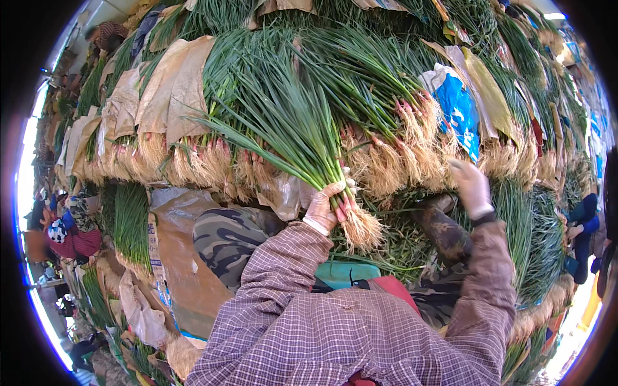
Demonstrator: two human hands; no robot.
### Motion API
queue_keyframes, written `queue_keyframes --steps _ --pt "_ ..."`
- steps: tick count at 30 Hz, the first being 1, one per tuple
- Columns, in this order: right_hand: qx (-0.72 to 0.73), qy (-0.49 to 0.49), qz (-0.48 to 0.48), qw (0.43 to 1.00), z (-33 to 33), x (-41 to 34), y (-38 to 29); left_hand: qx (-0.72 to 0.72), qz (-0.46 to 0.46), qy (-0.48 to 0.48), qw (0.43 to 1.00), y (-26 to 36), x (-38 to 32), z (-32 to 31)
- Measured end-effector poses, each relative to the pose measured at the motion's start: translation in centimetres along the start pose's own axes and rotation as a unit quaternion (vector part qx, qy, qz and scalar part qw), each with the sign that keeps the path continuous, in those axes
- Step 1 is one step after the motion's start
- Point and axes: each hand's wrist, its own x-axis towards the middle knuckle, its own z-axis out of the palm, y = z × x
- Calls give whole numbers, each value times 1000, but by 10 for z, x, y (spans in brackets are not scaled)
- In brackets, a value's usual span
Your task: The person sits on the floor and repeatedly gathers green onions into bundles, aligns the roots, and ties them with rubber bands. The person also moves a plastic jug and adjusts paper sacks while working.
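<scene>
My left hand (pixel 322 208), in a pale thin glove, grips a bunch of green garlic (pixel 309 140) around its stems just above the pink bases. The leaves fan up and to the left, and the tangled pale roots (pixel 361 227) hang below my fist. Small whitish bulbs (pixel 348 179) show beside my fingers. My right hand (pixel 472 188), also gloved, is raised at the right, blurred, near the roots of the piled garlic and just below a blue and white plastic bag (pixel 455 108). No object shows in it, but its finger position is unclear.
A long heap of green garlic (pixel 386 91) lies across the front, roots towards me, partly under woven sacks (pixel 176 91). Loose leaves (pixel 398 251) lie between my legs. A sheet of brown sacking (pixel 190 263) is at my left. Other people (pixel 72 231) are at the far left.
</scene>
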Motion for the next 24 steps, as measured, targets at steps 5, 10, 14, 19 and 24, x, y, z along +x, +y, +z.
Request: queue_keyframes --steps 5,10,14,19,24 --pt "-327 -109 -43 938 121 79 -29 -59 -15 -37 997 1 3 -2" --pt "-40 -40 48 997 76 67 -30 -10 -19 -11 1000 1 6 0" --pt "348 -208 178 897 58 23 -75 -22 -48 -33 998 -2 0 4" --pt "175 -286 -22 942 117 -35 -97 -43 -41 -78 995 -5 -4 4" --pt "330 -175 107 921 145 10 -85 12 -22 17 1000 -9 -8 7"
